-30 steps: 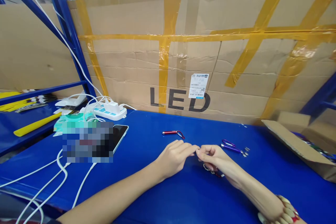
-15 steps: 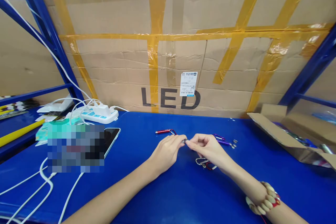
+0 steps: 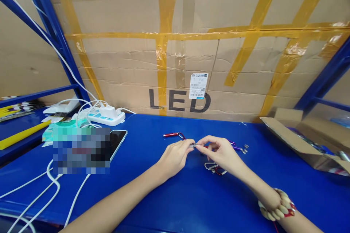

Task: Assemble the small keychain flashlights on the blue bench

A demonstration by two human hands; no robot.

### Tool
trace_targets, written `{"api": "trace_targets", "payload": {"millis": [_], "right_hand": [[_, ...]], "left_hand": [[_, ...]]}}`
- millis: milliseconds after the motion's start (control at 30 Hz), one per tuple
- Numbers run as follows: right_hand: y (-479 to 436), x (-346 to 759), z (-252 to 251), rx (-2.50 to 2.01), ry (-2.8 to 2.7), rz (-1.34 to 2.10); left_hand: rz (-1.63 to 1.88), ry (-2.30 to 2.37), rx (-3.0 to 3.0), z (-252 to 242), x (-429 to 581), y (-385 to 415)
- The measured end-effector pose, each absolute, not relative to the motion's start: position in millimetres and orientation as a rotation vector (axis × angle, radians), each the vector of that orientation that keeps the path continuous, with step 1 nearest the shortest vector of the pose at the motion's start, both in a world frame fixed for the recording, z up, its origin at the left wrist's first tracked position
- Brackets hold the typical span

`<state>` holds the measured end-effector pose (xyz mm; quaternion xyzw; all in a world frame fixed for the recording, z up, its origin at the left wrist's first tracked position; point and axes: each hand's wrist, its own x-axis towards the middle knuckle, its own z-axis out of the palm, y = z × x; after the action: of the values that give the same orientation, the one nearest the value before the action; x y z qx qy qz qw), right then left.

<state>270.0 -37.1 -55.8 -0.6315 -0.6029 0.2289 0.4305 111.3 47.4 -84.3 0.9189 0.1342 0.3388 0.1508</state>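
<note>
Above the blue tabletop, my left hand is closed around a small silver-grey metal piece, most of it hidden by the fingers. Thumb and forefinger of my right hand pinch at the right end of that piece. Just beyond the left hand lies a slim red penlight with a clip at its end. Under the right hand are a silver carabiner and a red carabiner. A purple tube and several tiny silver round parts lie right of the right hand, partly covered.
An open cardboard box with metal parts stands at right. On the left are a phone, a white power strip and white cables. A tall taped cardboard panel closes off the back.
The camera view has shifted slightly. My right fingers have spread a little and more of the silver-grey piece shows between the hands. The left hand keeps its hold.
</note>
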Motion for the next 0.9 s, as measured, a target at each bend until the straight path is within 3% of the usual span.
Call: {"api": "trace_targets", "payload": {"millis": [700,900], "right_hand": [[-35,275,-54,-1.614,-1.576,0.644],[-38,265,-56,-1.559,-1.315,1.028]], "left_hand": [[0.851,0.168,2.717,-91,108,42],[1.089,0.130,2.847,-91,106,44]]}}
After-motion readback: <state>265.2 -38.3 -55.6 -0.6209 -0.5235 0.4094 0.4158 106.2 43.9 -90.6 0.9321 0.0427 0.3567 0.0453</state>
